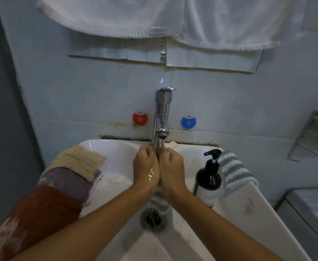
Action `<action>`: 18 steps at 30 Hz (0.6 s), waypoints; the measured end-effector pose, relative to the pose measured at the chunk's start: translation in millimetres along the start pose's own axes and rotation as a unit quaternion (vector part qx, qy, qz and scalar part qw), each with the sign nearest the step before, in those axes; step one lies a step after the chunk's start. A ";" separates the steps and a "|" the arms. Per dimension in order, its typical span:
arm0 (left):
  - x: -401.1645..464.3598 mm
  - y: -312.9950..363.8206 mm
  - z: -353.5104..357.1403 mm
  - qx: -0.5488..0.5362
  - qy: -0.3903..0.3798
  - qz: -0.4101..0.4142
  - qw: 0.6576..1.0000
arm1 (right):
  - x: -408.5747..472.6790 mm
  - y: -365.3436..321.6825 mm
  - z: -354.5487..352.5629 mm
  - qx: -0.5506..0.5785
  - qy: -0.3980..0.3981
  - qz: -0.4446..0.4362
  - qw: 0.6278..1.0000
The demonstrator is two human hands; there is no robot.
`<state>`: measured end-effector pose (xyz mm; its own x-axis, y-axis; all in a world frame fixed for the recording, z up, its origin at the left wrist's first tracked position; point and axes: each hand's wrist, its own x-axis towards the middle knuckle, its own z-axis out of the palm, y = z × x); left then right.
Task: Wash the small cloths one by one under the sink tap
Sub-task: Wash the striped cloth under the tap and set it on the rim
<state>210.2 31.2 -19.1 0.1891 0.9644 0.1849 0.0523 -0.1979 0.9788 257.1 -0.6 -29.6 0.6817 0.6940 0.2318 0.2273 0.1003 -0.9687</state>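
- Both forearms reach in from the bottom edge toward the middle of the white sink (pixel 116 147), and they are the closest things to the camera.
- Draped over the sink's left rim lies a row of small cloths: a rust-red cloth (pixel 39 213) nearest, then a mauve cloth (pixel 67 182), then a cream knitted cloth (pixel 79 160) farthest back, each overlapping the next.
- On the wall behind, left of the tap, sits a round red sticker (pixel 140 118).
- At centre, the left hand (pixel 146 166) and the right hand (pixel 171 167) are pressed side by side, fingers curled, and both grip a striped cloth (pixel 159 199) bunched between them.
- The cloth's upper part is hidden inside the fists; its white and grey-green striped tail hangs below the wrists, just above the drain (pixel 152 219).
- Water shines on the back of the left hand.
- The chrome tap (pixel 163 112) stands directly behind the hands, and its stream falls onto the knuckles where the two fists meet.
- Right of the tap, a round blue sticker (pixel 188 122) is on the wall.
- A dark pump bottle (pixel 208 178) stands on the sink's right rim, near the right wrist but apart from it.
- Just beside the bottle, another striped knitted cloth (pixel 231 171) lies over the right rim.
- White towels (pixel 154 14) hang across the top of the view.
- At the far right, a metal wall rack (pixel 312 136) is mounted on the wall.
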 end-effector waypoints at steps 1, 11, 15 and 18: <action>0.4 -1.9 -0.3 0.006 -0.007 -0.015 1.000 | 0.3 0.2 -0.1 -0.018 0.000 -0.004 1.000; -3.4 14.9 -8.7 0.006 0.120 -0.021 0.993 | 8.7 -17.5 -22.8 -0.005 -0.072 0.025 0.997; 10.7 10.4 -17.7 0.016 0.171 0.008 0.985 | 10.2 -29.3 -34.0 0.024 -0.132 0.044 0.990; 10.2 9.7 -18.3 0.081 0.066 0.077 0.992 | 10.4 -34.6 -34.6 0.020 -0.160 0.018 0.987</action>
<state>194.7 42.3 -6.1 0.0776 0.9333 0.3507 0.1927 -0.3592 0.9131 280.4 -21.5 9.4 0.4319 0.8870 0.1634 0.1757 0.0950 -0.9798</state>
